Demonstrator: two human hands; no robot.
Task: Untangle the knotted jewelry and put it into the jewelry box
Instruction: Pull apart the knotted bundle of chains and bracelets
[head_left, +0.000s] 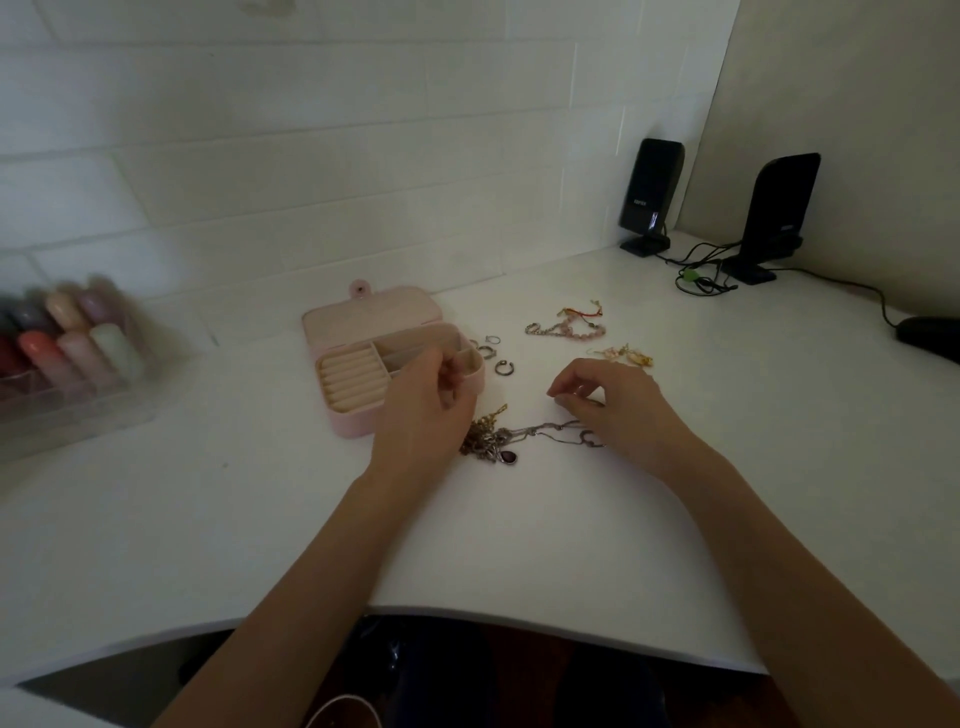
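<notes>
While the knot is not yet undone, the person works the tangled chains (498, 439) between 2 hands on the white desk (519, 545).

In the head view, the left hand (423, 415) sits over the gold end of the tangle, fingers curled and seemingly pinching a strand, probably to anchor the clump; the exact grip is hidden behind the hand. The right hand (618, 410) hovers at the silver end, fingers loosely bent with the tips close together over the chain, likely to tease 1 strand free; whether they pinch it cannot be told. The pink jewelry box (363, 332) stands open just beside the left hand, ready to receive pieces. Rings (491, 353), bracelets (566, 325) and earrings (626, 355) lie apart behind, apparently sorted already.
</notes>
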